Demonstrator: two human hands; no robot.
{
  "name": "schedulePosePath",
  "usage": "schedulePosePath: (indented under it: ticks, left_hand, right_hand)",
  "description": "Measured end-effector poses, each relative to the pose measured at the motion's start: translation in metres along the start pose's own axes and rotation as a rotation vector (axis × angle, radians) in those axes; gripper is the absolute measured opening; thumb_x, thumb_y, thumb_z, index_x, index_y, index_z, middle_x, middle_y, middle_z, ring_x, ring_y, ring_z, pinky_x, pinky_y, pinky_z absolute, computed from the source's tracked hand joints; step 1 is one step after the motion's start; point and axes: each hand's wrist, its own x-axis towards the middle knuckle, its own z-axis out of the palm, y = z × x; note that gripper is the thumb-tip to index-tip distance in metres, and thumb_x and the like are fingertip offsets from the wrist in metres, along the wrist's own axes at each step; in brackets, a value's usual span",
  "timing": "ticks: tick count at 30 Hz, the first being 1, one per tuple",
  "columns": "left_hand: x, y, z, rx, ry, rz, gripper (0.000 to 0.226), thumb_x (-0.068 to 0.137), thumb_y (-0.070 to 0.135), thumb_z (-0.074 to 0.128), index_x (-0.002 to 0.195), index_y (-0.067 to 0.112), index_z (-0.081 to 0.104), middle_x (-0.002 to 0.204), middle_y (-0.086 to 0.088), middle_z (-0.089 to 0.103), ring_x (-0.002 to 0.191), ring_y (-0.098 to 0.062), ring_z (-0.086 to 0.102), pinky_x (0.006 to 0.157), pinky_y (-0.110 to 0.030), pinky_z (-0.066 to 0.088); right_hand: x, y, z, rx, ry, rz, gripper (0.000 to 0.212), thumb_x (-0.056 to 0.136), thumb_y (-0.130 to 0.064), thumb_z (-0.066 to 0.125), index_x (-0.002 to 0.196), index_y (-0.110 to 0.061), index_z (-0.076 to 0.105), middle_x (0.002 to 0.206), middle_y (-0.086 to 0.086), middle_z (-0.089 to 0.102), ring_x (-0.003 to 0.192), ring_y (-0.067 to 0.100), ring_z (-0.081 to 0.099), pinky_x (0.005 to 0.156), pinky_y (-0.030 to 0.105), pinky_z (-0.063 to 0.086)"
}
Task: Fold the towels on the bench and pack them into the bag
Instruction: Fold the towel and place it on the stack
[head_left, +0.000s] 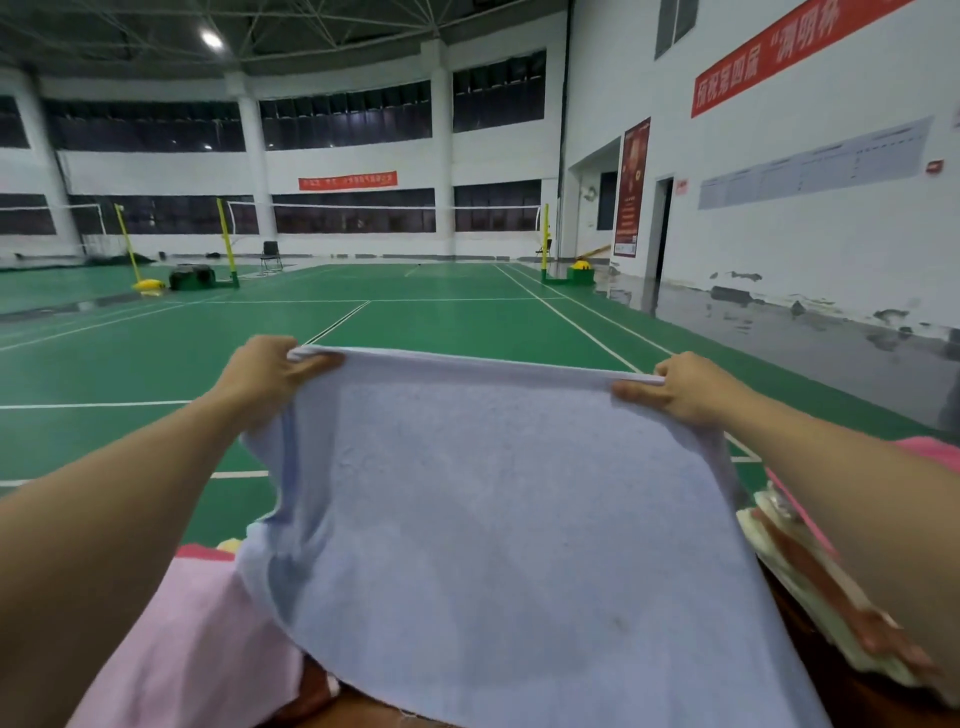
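**A:** Left margin: what lies below the left forearm?

**B:** A pink towel (192, 644), loosely heaped at the lower left, apparently on the tabletop (810, 670), whose brown surface shows only in slivers. It appears unfolded, though most of it is cropped.

**A:** And the left hand (260, 376)?

**B:** It pinches the upper left corner of the pale blue towel (498, 519), thumb over the hem, fingers behind the cloth.

**A:** Centre: how does that towel lie?

**B:** It hangs as a sheet in front of the person, above the tabletop. Its held edge runs side to side, stretched nearly taut between the two hands and level. The lower edge drapes toward the viewer; whether it touches the tabletop cannot be told.

**A:** The right hand (685, 387)?

**B:** It grasps the upper right corner in the same manner, thumb on the near face. Neither hand is plainly nearer the cloth; each holds one end of the same edge.

**A:** So the coming move turns on what?

**B:** Probably on that edge: bringing the hands together would halve the towel across its width.

**A:** Right margin?

**B:** A pale object with red stripes (821, 587) under the right forearm; possibly the bag, but this cannot be confirmed.
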Motion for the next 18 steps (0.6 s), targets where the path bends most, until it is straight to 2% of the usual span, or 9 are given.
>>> schedulePosePath:
  ticks: [4,7,10,13,16,18]
  left_hand:
    - [0.04,0.01,-0.033,0.038,0.197,-0.014,0.056,0.086,0.063,0.066,0.082,0.007,0.066,0.073,-0.015,0.064,0.07,-0.032,0.061,0.058,-0.035,0.04]
    - [0.053,0.012,-0.063,0.106,0.309,-0.007,0.058,0.085,0.068,0.063,0.082,0.011,0.067,0.076,-0.016,0.064,0.074,-0.033,0.06,0.066,-0.04,0.046]
    - [0.045,0.011,-0.085,0.148,0.335,0.026,0.056,0.088,0.062,0.063,0.076,0.008,0.063,0.075,-0.022,0.062,0.071,-0.035,0.058,0.064,-0.04,0.041]
    - [0.024,0.004,-0.096,0.175,0.304,0.04,0.067,0.084,0.066,0.06,0.075,0.0,0.063,0.068,-0.02,0.059,0.069,-0.036,0.058,0.062,-0.042,0.04]
    - [-0.01,-0.005,-0.099,0.187,0.178,0.042,0.069,0.078,0.069,0.057,0.078,0.0,0.063,0.071,-0.019,0.062,0.066,-0.033,0.057,0.062,-0.042,0.045]
    - [-0.04,-0.008,-0.095,0.216,0.087,0.064,0.068,0.074,0.069,0.055,0.074,0.001,0.057,0.068,-0.019,0.059,0.064,-0.032,0.054,0.058,-0.039,0.039]
  right_hand:
    - [0.025,-0.018,-0.031,0.102,0.032,-0.02,0.079,0.057,-0.091,0.051,0.07,-0.013,0.054,0.066,0.003,0.051,0.057,0.019,0.047,0.056,0.027,0.037]
    - [0.028,-0.026,-0.06,0.111,0.194,-0.052,0.07,0.069,-0.085,0.054,0.067,-0.015,0.048,0.064,0.004,0.048,0.056,0.018,0.043,0.052,0.028,0.03]
    - [0.022,-0.032,-0.078,0.065,0.329,-0.094,0.071,0.073,-0.083,0.05,0.066,-0.013,0.05,0.067,0.008,0.054,0.06,0.023,0.049,0.053,0.03,0.029]
    - [0.008,-0.034,-0.075,0.009,0.333,-0.102,0.074,0.074,-0.085,0.045,0.068,-0.012,0.05,0.067,0.007,0.055,0.058,0.022,0.049,0.052,0.029,0.029]
    - [-0.017,-0.028,-0.062,-0.061,0.29,-0.079,0.078,0.071,-0.09,0.037,0.069,-0.014,0.05,0.067,0.005,0.055,0.058,0.02,0.049,0.053,0.026,0.033]
    - [-0.04,-0.02,-0.051,-0.117,0.248,-0.053,0.08,0.07,-0.091,0.034,0.071,-0.014,0.052,0.068,0.005,0.055,0.06,0.02,0.051,0.054,0.027,0.033]
